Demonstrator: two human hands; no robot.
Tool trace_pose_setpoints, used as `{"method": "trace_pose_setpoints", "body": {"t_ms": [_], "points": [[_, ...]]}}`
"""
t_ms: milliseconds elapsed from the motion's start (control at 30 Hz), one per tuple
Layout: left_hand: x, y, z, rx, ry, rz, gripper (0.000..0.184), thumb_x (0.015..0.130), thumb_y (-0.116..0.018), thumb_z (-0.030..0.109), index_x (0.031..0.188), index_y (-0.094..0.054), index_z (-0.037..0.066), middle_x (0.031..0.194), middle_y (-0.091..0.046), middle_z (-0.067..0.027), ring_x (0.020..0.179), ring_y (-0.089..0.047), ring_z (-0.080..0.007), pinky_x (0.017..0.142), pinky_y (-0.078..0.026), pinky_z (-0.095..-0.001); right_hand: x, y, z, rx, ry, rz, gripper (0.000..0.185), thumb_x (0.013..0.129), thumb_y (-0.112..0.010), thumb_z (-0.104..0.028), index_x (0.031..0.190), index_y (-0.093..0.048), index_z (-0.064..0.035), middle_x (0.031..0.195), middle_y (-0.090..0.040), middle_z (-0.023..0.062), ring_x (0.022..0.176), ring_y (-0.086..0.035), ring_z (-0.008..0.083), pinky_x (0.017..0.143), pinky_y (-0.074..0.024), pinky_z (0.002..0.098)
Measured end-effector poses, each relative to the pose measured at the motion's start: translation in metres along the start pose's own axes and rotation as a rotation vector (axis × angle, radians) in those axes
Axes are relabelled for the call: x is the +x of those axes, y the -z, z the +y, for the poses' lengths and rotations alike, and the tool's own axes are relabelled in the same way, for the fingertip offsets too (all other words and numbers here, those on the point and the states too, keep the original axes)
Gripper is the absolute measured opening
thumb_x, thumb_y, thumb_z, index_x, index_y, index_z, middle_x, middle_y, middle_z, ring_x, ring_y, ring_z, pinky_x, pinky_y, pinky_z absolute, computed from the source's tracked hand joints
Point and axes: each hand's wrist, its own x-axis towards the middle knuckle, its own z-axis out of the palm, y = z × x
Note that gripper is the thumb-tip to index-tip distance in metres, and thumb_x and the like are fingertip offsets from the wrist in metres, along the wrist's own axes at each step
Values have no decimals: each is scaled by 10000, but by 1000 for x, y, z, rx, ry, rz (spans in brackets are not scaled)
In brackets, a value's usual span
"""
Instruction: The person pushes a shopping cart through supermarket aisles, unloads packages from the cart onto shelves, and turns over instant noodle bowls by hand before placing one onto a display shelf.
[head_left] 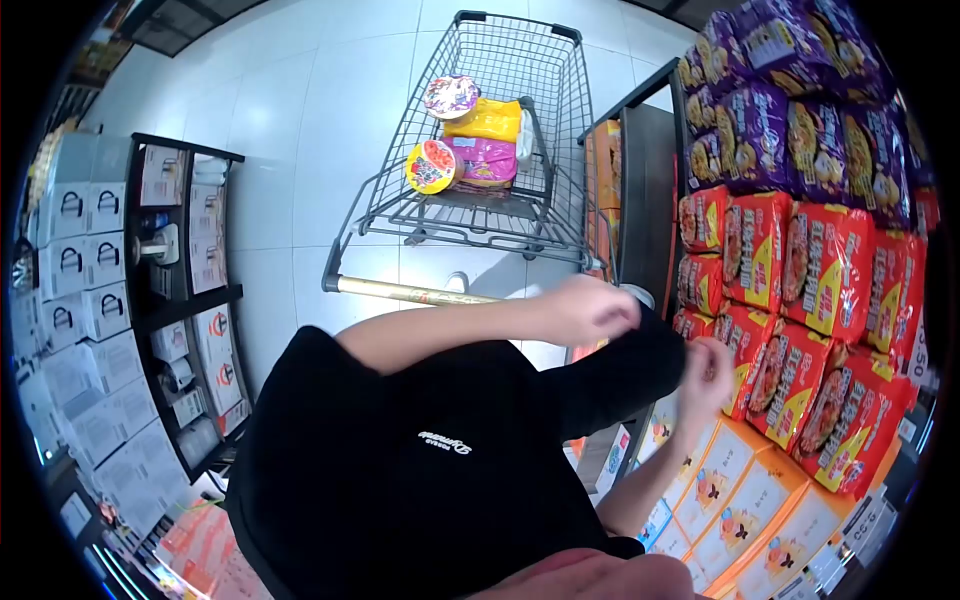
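The left hand (600, 311) and right hand (708, 372), fingers curled, are at the edge of a stretched-out part of the black shirt (430, 490) (the person's own); blur makes it impossible to tell whether either grips it. Ahead stands a cart (400, 290), with two tubs (433, 167) beside a yellow pack (485, 120) and a purple pack (482, 160) inside. Red packs (825, 270) are stacked on the right.
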Motion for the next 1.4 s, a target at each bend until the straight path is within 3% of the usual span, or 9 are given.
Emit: {"method": "trace_pose_setpoints", "body": {"t_ms": [100,233,333,600,833,967,1133,1300,1400], "points": [[-72,48,-58,440,129,315,130,890,-626,181,934,-623,59,812,-649,-112,757,-653,-292,673,-515,-395,4,-99,-16,89,230,-206,50,843,-666,-54,884,-665,-26,858,-675,126,775,-650,293,708,-501,384],[-145,63,-82,669,372,177,310,907,-630,355,915,-630,45,815,-652,-140,777,-647,-348,720,-507,-466,-15,-191,-29,-9,534,-378,218,896,-637,-223,767,-639,-47,800,-683,143,732,-641,338,665,-468,463],[-157,57,-69,677,613,-27,394,928,-589,428,891,-641,39,784,-675,-160,776,-665,-360,720,-510,-467,-44,-222,-33,-238,412,-743,321,957,-538,-306,785,-664,-66,685,-660,165,647,-639,371,651,-483,484],[-180,40,-62,674,629,61,390,918,-590,426,824,-654,53,662,-658,-138,669,-672,-324,630,-522,-436,-67,-221,-40,-248,328,-909,369,986,-460,-305,795,-664,-63,606,-626,186,579,-635,383,605,-503,498],[-199,71,-38,-48,528,-49,460,861,-684,230,1284,-583,82,1148,-682,-135,1024,-669,-299,881,-526,-368,-83,-208,-41,-179,214,-1079,313,952,-533,-281,760,-626,-52,614,-618,191,595,-633,386,602,-494,502],[-189,115,-41,-476,395,28,401,879,-676,138,1253,-577,36,1084,-702,-127,1050,-676,-260,946,-521,-369,-90,-202,-38,-119,175,-1156,285,937,-563,-266,771,-614,-40,598,-602,181,591,-619,388,597,-489,498],[-160,151,-91,175,668,278,351,908,-633,139,1235,-579,25,1131,-687,-106,1059,-656,-244,942,-496,-357,-71,-198,-49,-163,258,-1317,162,890,-635,-209,835,-644,-57,659,-645,123,634,-652,306,620,-514,419],[-146,177,-181,168,817,174,360,942,-618,224,1236,-578,20,1170,-662,-168,1121,-637,-275,954,-494,-385,-61,-203,-58,-53,276,-1306,167,859,-686,-224,876,-647,-63,664,-651,96,633,-653,279,599,-509,396],[-138,173,-233,729,767,94,565,856,-711,290,1328,-501,60,1409,-473,-200,1319,-453,-350,1062,-393,-463,-76,-207,-53,-58,325,-1294,205,854,-698,-247,899,-639,-55,660,-642,94,631,-648,278,586,-503,397]]}}
